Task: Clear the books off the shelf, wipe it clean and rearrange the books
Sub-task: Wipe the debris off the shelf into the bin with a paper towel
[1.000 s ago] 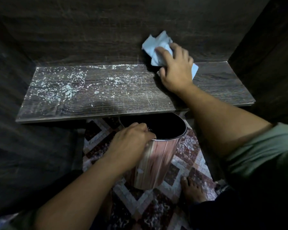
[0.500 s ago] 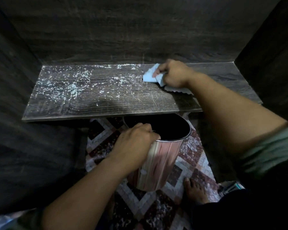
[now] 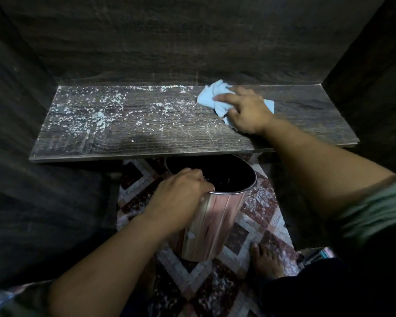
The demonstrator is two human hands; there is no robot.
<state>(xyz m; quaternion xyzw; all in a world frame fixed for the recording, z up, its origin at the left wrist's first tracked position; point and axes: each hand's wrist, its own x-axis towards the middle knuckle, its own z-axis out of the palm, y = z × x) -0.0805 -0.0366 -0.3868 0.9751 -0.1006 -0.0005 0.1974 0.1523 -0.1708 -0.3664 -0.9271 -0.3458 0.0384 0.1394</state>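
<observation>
A dark wooden shelf spans the alcove, with white crumbs and dust scattered over its left and middle parts. My right hand presses a crumpled light blue cloth onto the shelf near its back right, fingers curled over it. The shelf surface to the right of the hand looks free of crumbs. My left hand grips the rim of a shiny striped metal bin, held just below the shelf's front edge. No books are on the shelf.
Dark wood walls close the shelf in at the back and both sides. Below is a patterned tile floor and my bare foot. A small object lies at the lower right.
My right hand brought the cloth down from the back wall onto the shelf and now pushes it along the back of the shelf. The left hand and bin stayed put.
</observation>
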